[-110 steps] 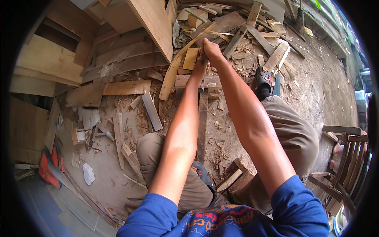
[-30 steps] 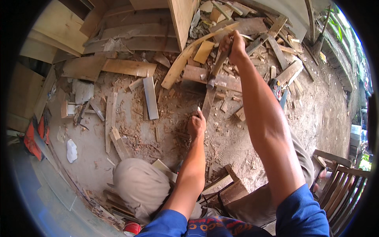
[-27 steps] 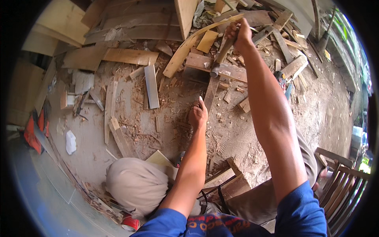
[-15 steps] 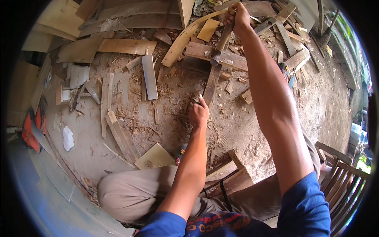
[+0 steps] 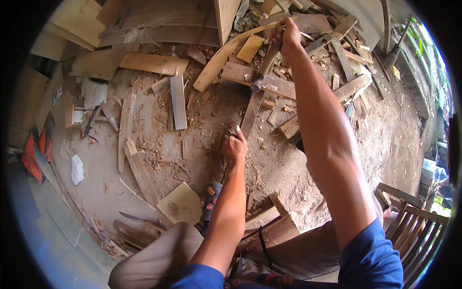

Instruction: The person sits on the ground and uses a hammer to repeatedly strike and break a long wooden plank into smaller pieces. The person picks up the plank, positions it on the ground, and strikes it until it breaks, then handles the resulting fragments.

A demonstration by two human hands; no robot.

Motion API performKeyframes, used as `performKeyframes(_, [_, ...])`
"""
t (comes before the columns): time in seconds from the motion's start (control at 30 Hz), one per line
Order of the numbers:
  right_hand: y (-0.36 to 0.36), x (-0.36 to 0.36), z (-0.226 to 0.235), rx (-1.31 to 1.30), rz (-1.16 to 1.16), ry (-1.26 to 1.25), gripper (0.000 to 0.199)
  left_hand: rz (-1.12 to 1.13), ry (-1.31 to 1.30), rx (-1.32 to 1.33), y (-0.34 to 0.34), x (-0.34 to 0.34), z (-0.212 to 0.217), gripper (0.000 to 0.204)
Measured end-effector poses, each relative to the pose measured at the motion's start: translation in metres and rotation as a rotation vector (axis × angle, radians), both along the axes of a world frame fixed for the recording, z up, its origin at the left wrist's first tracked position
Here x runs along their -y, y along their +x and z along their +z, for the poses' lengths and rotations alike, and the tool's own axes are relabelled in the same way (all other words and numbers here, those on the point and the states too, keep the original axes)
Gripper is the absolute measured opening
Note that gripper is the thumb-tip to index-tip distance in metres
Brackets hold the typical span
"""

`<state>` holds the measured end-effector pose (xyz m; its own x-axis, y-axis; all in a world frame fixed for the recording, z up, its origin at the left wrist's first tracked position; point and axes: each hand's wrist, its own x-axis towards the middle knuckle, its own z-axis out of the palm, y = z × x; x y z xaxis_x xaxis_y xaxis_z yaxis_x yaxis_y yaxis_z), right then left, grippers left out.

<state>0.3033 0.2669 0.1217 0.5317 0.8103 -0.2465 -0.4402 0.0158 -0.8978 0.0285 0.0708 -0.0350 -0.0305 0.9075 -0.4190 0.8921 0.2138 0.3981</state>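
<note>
My right hand (image 5: 287, 34) grips the raised wooden-handled hammer (image 5: 263, 67); my left hand (image 5: 234, 147) pinches a small chisel (image 5: 232, 130) against the narrow brown plank (image 5: 251, 113), barely cut so far.

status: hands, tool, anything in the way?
Right hand raised, gripping hammer. Left hand on near end of strip, pinching something small. Scraps around strip.

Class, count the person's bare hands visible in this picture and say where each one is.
2. The left hand is low, at the long wooden strip's near end; the right hand is raised, gripping a hammer.
</note>
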Motion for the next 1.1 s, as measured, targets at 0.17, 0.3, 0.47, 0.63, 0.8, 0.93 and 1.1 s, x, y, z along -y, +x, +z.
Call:
performKeyframes(0.17, [0.014,0.002,-0.002,-0.044,-0.033,0.016,0.031,-0.032,0.022,0.030,0.005,-0.003,0.000,0.075])
performKeyframes(0.3, [0.008,0.004,0.000,-0.038,-0.034,0.010,0.030,-0.032,0.018,0.038,0.003,-0.002,0.003,0.075])
performKeyframes(0.47, [-0.002,0.009,0.006,0.011,-0.182,0.045,0.032,-0.043,-0.033,-0.007,0.007,-0.004,0.002,0.073])
performKeyframes(0.63, [-0.004,0.011,0.002,-0.055,-0.212,0.019,0.030,-0.085,0.011,-0.069,0.003,-0.001,-0.004,0.069])
performKeyframes(0.8, [-0.014,0.007,0.007,0.025,-0.257,-0.020,0.031,-0.086,-0.002,0.005,0.004,-0.002,-0.008,0.069])
performKeyframes(0.93, [-0.020,0.008,0.012,0.051,-0.244,-0.019,0.032,-0.087,0.009,0.054,0.005,-0.001,-0.015,0.070])
performKeyframes(1.1, [-0.011,0.005,0.004,0.038,-0.241,-0.014,0.031,-0.052,-0.032,0.102,0.006,0.000,-0.003,0.073])
